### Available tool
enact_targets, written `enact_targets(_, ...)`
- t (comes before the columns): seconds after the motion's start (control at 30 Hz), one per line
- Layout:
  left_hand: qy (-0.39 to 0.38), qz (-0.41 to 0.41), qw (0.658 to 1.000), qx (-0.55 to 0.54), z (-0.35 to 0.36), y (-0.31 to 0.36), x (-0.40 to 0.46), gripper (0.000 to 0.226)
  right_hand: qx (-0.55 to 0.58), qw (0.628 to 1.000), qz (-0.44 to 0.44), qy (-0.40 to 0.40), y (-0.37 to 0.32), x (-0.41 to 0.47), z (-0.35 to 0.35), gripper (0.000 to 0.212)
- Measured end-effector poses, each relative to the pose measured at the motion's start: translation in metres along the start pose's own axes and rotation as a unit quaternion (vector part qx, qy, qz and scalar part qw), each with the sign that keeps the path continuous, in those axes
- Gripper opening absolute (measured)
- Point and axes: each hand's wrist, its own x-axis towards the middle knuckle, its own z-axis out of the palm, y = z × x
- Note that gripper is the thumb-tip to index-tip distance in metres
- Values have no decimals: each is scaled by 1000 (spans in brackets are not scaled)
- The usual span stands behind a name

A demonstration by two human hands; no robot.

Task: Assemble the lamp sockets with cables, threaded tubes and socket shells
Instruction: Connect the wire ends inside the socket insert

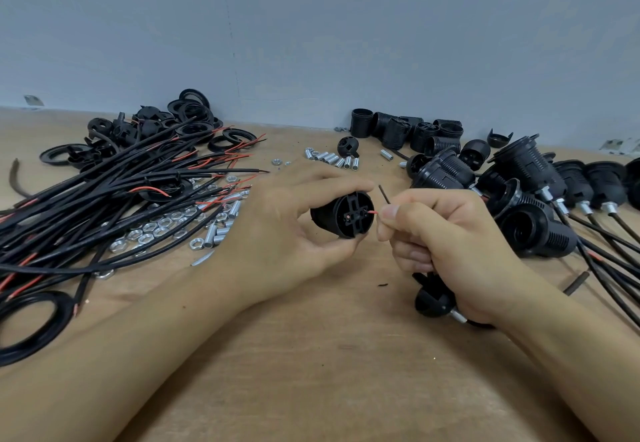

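Observation:
My left hand (294, 220) grips a black socket insert (346, 214) by its round body, with the terminal face turned toward me. My right hand (446, 233) pinches a thin red wire (373, 212) between thumb and forefinger, and the wire's tip touches the insert's face. A black wire end (383, 194) sticks up above the thumb. Below the same hand hangs a black socket cap (434, 298) with a silver threaded tube (459, 317), and the hand's lower fingers hold the cable there.
A tangle of black and red cables (114, 199) lies at left on the wooden table (329, 355), with nuts and threaded tubes (183, 227) and black rings (194, 112) behind. Socket shells (405, 128) stand at the back. Assembled sockets (540, 178) lie at right.

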Motion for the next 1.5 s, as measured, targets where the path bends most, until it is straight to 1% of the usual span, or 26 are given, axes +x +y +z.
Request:
enact_targets(0.2, -3, 30, 999, 28, 0, 0, 0, 38, -5, 1000, 2, 22, 1, 0, 1, 25)
enact_targets(0.37, -35, 3, 999, 6, 1, 3, -1, 32, -8, 1000, -13, 8, 1, -1, 2, 25)
enact_targets(0.5, -42, 17, 999, 10, 0, 4, 0, 24, -76, 996, -48, 9, 2, -1, 1, 25)
enact_targets(0.63, -9, 20, 1000, 20, 0, 6, 0, 27, -83, 994, -66, 8, 4, -1, 2, 26)
enact_targets(0.7, -6, 22, 999, 33, 2, 6, -1, 29, -94, 993, -78, 5, 5, -1, 2, 26)
enact_targets(0.83, -17, 3, 1000, 20, -1, 5, 1, 33, -140, 985, -103, 4, 4, -2, 3, 28)
enact_targets(0.97, -47, -13, 999, 14, -4, 3, 1, 35, -141, 984, -105, 33, 5, -3, 5, 33)
enact_targets(1.1, -52, -37, 998, 14, -5, 2, 0, 41, -226, 952, -191, 77, 5, -4, 9, 18)
enact_targets(1.13, -53, -42, 998, 7, -5, 2, 0, 41, -230, 947, -205, 88, 5, -4, 8, 16)
enact_targets(1.23, -50, -49, 998, -3, -5, 4, 1, 42, -194, 955, -203, 101, 9, -5, 7, 15)
enact_targets(1.27, -50, -54, 997, -8, -5, 5, 1, 43, -197, 952, -212, 100, 9, -5, 7, 12)
enact_targets(1.4, -57, -72, 996, -18, -5, 6, 0, 44, -307, 900, -294, 96, 5, -6, 8, 5)
enact_targets(1.5, -61, -86, 994, -28, -6, 7, 0, 42, -358, 872, -321, 91, 6, -5, 7, 4)
